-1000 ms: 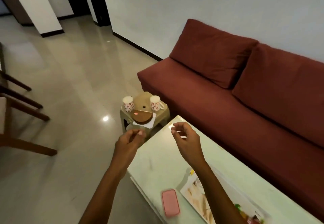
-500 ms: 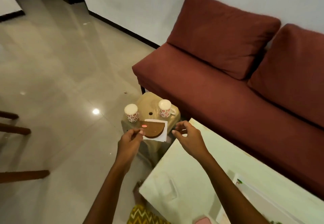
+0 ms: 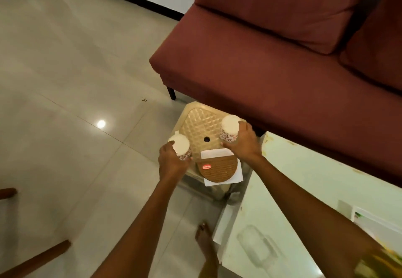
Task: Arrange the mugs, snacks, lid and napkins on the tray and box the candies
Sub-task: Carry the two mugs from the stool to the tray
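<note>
Head view: fingers [image 3: 245,126] of the right hand [image 3: 243,145] are curled round the right mug [image 3: 228,125]; the left mug [image 3: 180,146] is gripped by the left hand [image 3: 171,162]. Both mugs are upright on the plastic stool [image 3: 200,123], each just ahead of its hand. The lid [image 3: 219,169] is laid on napkins [image 3: 214,153] between the wrists. A white table [image 3: 304,179] is at right, a sofa [image 3: 261,64] behind.

Arms extended; left hand [image 3: 171,164] grips left mug [image 3: 181,147]; right hand [image 3: 244,145], right mug [image 3: 229,128].
</note>
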